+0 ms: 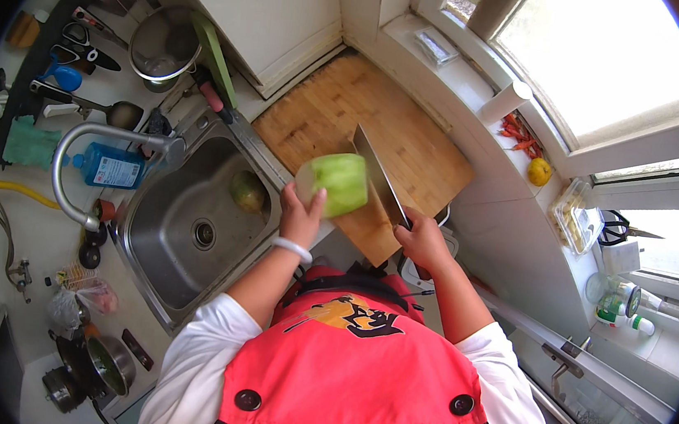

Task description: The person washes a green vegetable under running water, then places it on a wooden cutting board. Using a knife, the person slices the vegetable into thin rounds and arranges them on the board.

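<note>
My left hand [303,214] grips a peeled pale-green vegetable [338,181], perhaps a large radish, by its near left side. It is slightly blurred and appears over the left part of a wooden cutting board [416,130]. In my right hand [426,241] is the handle of a cleaver [381,170]. The wide blade stands steeply, its tip pointing away from me, just right of the vegetable. Whether blade and vegetable touch, I cannot tell. Another round green vegetable [248,192] with its skin on lies in the steel sink [176,257].
Left of the board, the faucet [118,133] arches over the sink, beside a blue detergent bottle [111,166]. A metal strainer [164,44] hangs near a green board [216,59]. Dried red chilies [520,136] and a yellow fruit [539,171] sit on the windowsill at right.
</note>
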